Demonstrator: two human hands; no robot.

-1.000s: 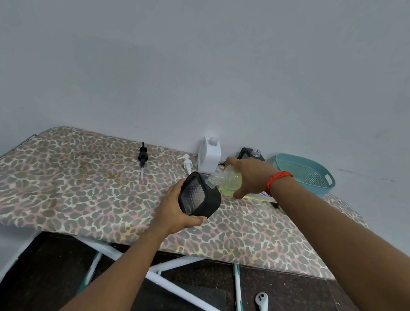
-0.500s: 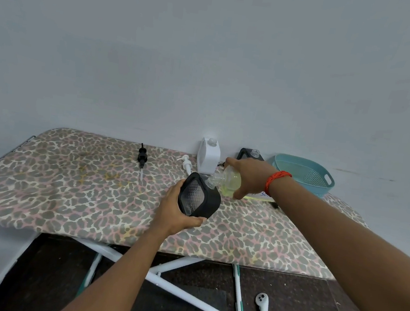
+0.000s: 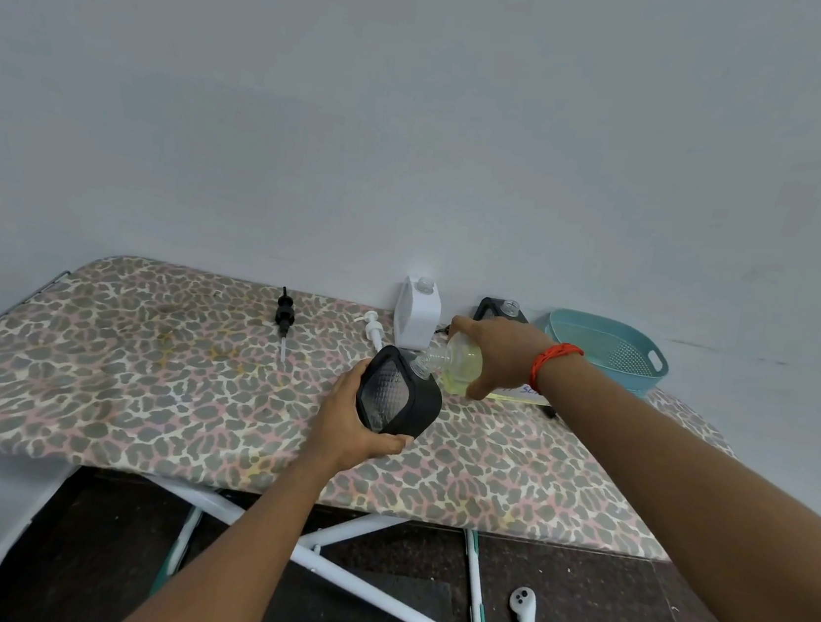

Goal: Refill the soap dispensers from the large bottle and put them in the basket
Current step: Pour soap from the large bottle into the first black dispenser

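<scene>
The left grip (image 3: pixel 348 427) clasps the black square dispenser (image 3: pixel 400 397) tilted toward the clear yellow-soap bottle (image 3: pixel 461 364), which the right grip (image 3: pixel 501 353) clenches to pour.

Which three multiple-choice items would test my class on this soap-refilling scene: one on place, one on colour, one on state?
1. Where is the basket? A on the floor; B at the table's far right end; C at its left end.
2. What colour is the dispenser in the left hand? A black; B white; C teal.
3. How is the large bottle in the right hand held? A upright; B flat on the table; C tipped, neck at the dispenser's opening.
1 B: it sits at the right end. 2 A: its casing is black. 3 C: its neck meets the dispenser's top.
</scene>
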